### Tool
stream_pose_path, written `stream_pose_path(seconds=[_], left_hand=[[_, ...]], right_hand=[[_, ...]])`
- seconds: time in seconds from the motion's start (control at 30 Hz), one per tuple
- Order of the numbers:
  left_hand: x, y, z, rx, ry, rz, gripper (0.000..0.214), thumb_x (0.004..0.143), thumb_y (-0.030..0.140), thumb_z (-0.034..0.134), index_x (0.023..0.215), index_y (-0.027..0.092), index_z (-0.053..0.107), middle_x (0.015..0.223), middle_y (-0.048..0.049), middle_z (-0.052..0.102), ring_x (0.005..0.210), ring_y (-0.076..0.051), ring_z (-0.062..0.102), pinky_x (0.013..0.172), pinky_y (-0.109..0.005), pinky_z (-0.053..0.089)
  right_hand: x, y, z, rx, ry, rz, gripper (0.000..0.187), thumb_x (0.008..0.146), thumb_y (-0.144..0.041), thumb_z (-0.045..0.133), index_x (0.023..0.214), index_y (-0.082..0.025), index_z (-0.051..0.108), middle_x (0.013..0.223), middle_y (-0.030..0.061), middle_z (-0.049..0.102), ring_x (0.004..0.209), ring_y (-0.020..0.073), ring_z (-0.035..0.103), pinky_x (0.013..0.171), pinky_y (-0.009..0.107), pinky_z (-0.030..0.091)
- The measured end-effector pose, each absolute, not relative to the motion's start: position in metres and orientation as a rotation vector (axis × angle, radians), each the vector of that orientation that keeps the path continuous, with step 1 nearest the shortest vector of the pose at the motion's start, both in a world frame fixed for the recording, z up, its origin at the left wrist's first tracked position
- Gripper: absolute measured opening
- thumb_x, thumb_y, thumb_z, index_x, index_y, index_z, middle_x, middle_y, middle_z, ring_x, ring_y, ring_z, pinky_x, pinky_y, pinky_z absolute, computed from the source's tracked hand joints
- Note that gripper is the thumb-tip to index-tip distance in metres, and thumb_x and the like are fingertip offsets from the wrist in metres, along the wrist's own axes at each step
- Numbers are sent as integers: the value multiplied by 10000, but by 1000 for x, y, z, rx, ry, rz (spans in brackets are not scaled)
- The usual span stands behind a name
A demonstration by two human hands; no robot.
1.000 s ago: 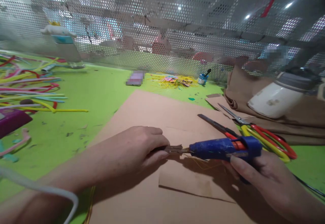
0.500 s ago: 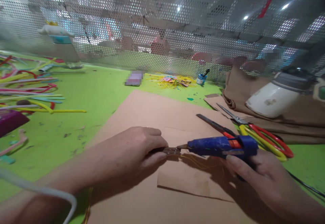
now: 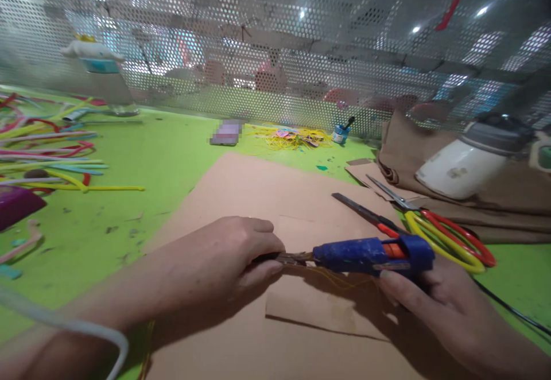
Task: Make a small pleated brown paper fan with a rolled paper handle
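Between the thumb and fingers of my left hand (image 3: 241, 254) is a small brown layered strip (image 3: 295, 258), perhaps cardboard; most of it is hidden by the hand. My right hand (image 3: 447, 299) grips a blue glue gun (image 3: 357, 255) with orange showing in its body. The gun's nozzle points left and meets the strip's right end. Thin yellow strands (image 3: 340, 279) hang just below the nozzle. Under both hands lies a large sheet of tan paper (image 3: 241, 187), with a smaller cut piece of brown card (image 3: 310, 314) on it.
A utility knife (image 3: 361, 210) and red-and-yellow scissors (image 3: 434, 231) lie right of centre. Behind them a white bottle (image 3: 465, 167) rests on folded brown cloth (image 3: 400, 144). Colourful pipe cleaners (image 3: 51, 150) spread at left. A white cable (image 3: 77, 322) crosses my left forearm.
The glue gun has shifted slightly left and down, its nozzle still against the strip. The strip's end is tilted differently. My left hand stays nearly in place.
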State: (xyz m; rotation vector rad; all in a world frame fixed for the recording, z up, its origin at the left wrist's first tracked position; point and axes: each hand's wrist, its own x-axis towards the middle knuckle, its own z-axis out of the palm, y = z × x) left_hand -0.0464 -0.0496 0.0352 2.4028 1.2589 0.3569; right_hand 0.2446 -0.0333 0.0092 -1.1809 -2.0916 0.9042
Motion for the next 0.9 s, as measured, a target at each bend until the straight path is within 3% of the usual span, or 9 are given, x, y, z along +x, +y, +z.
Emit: stream_pose_path(seconds=[0.27, 0.67, 0.77, 0.9], left_hand=[[-46, -50, 34, 2403, 1265, 322, 238, 971, 279, 469, 944, 257, 705, 792, -14, 629, 705, -151, 576, 629, -268, 392], [-47, -50, 33, 2404, 1231, 389, 228, 965, 279, 490, 926, 251, 712, 772, -18, 640, 671, -145, 585, 609, -257, 404], [-48, -50, 32, 2425, 1226, 409, 221, 962, 276, 494, 913, 256, 709, 769, -18, 645, 672, -147, 592, 610, -254, 408], [-49, -51, 32, 2435, 1228, 428, 230, 966, 275, 487, 890, 257, 703, 780, -20, 656, 695, -150, 605, 623, -253, 412]], right_hand=[[238, -36, 14, -1174, -2048, 993, 295, 922, -456, 544, 964, -259, 760, 775, 49, 727, 700, 231, 666, 673, 302, 587], [238, -37, 11, -1206, -2030, 944, 303, 911, -472, 561, 802, -236, 716, 679, 28, 679, 606, 194, 613, 538, 257, 528], [238, -36, 11, -1203, -1972, 960, 300, 907, -455, 575, 750, -231, 698, 668, 25, 682, 622, 195, 632, 572, 257, 547], [247, -31, 8, -1179, -2008, 1062, 276, 915, -456, 575, 910, -238, 743, 708, 28, 698, 689, 211, 671, 618, 257, 582]])
